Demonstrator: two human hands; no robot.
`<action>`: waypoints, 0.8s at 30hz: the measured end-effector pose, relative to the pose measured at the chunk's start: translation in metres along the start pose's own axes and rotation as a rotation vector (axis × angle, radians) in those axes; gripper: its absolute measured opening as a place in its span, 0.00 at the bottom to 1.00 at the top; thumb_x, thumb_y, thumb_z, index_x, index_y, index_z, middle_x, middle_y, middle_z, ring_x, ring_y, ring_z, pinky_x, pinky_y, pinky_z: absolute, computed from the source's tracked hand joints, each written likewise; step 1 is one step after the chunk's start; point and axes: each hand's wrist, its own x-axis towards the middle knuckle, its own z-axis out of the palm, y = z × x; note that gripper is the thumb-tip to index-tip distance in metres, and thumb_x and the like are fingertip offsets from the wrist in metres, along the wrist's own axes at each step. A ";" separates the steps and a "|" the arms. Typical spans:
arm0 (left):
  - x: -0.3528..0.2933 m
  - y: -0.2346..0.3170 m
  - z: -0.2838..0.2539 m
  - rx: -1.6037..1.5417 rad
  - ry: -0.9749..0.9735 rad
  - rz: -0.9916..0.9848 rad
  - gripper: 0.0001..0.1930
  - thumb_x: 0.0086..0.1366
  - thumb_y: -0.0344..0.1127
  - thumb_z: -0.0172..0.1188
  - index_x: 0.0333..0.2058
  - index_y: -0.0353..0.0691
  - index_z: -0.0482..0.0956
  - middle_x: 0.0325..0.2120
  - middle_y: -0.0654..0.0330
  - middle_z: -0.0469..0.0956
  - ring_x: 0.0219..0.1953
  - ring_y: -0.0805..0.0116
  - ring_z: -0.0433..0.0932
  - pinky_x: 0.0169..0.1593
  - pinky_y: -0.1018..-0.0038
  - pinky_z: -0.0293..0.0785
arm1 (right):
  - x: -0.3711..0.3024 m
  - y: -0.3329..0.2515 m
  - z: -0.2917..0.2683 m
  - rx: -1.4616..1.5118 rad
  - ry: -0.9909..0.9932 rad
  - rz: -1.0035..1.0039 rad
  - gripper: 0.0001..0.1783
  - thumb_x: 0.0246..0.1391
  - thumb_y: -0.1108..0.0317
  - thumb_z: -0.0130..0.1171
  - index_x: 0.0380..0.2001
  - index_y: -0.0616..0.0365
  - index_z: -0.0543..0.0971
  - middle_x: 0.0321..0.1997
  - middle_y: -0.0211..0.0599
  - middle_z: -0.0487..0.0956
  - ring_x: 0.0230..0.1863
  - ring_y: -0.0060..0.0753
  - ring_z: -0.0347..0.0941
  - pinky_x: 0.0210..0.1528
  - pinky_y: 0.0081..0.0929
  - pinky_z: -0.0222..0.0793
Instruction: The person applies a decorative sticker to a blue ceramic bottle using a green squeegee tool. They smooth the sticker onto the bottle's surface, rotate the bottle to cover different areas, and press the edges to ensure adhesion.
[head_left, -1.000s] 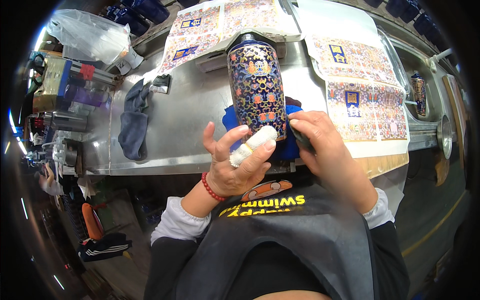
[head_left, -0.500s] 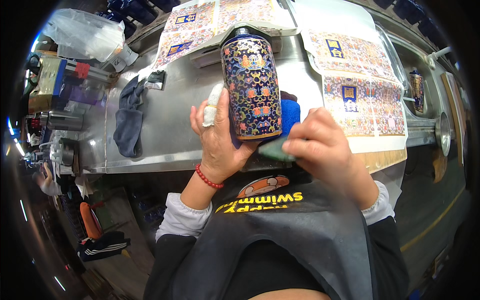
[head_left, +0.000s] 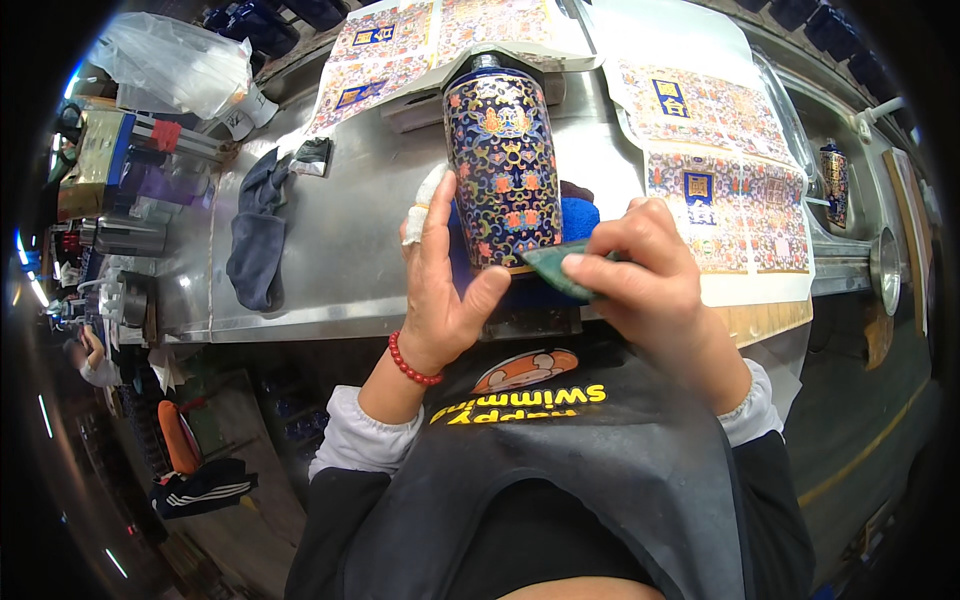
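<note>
A dark blue bottle [head_left: 505, 165] with a colourful floral pattern and gold trim lies with its neck pointing away from me, its near part over a blue towel [head_left: 580, 225]. Along its left side stretches my left hand [head_left: 437, 285], fingers extended and thumb spread apart near the bottle's bottom edge; a white wrapping covers one finger. My right hand [head_left: 648, 265] pinches a flat dark green scraper [head_left: 560, 272] between thumb and fingers. The scraper's tip meets the bottle's lower right edge. A red bead bracelet circles my left wrist.
Printed floral sheets [head_left: 725, 190] lie at the right, more sheets [head_left: 375, 60] at the back. A grey cloth [head_left: 260, 240] rests on the metal table [head_left: 340, 260] at the left. Another patterned bottle [head_left: 833, 185] stands in the sink area; a plastic bag [head_left: 175, 70] sits far left.
My left hand has loosened from the bottle's base, its thumb now apart. The right hand has brought the green scraper up to the bottle's lower right edge. The bottle has settled lower onto the towel.
</note>
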 end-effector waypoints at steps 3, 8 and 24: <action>-0.002 -0.001 -0.007 0.464 -0.055 0.196 0.52 0.62 0.61 0.65 0.71 0.28 0.55 0.65 0.44 0.66 0.65 0.46 0.62 0.71 0.45 0.37 | 0.007 -0.001 -0.002 0.100 -0.126 -0.100 0.15 0.41 0.71 0.68 0.37 0.53 0.85 0.37 0.32 0.78 0.37 0.37 0.73 0.41 0.35 0.66; 0.006 -0.002 -0.007 0.643 0.053 0.212 0.57 0.50 0.67 0.71 0.69 0.32 0.63 0.56 0.52 0.77 0.64 0.49 0.63 0.70 0.39 0.30 | 0.024 -0.002 -0.004 -0.011 -0.013 0.092 0.18 0.38 0.75 0.70 0.38 0.53 0.84 0.36 0.32 0.77 0.34 0.38 0.71 0.39 0.35 0.66; 0.015 0.011 -0.014 0.750 0.029 0.238 0.58 0.50 0.68 0.70 0.70 0.35 0.62 0.43 0.59 0.83 0.67 0.51 0.59 0.70 0.36 0.26 | 0.038 -0.003 -0.010 -0.214 -0.153 0.042 0.13 0.42 0.71 0.70 0.35 0.51 0.83 0.31 0.28 0.75 0.35 0.34 0.74 0.39 0.31 0.65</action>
